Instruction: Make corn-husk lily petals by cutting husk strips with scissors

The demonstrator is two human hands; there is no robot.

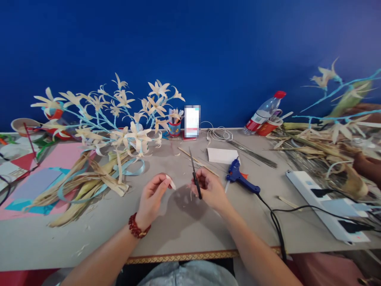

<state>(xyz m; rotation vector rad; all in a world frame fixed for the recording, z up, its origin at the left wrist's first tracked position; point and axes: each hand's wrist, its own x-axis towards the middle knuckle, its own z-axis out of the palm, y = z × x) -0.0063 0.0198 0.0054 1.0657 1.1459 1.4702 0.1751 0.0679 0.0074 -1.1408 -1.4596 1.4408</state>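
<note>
Between the thumb and fingers of my left hand (154,194) is a small pale piece of corn husk (171,182), its tip sticking out to the right. My right hand (210,188) grips a pair of dark-handled scissors (195,178), blades pointing up and away from me. A thin pale strip (191,193) hangs by the right fingertips. The two hands are apart, above the grey table (178,234). Right of my right hand lies a blue glue gun (241,177). Left of my left hand are dried corn husks (86,186) with a light blue ribbon (133,169).
Branches with husk flowers (119,119) stand at the back left, over pink paper (64,155). A tilted bottle (262,113), a red cup (269,126) and coiled white cable (222,135) are at the back. A power strip (324,206) with cords lies right, near another person's hand (367,169).
</note>
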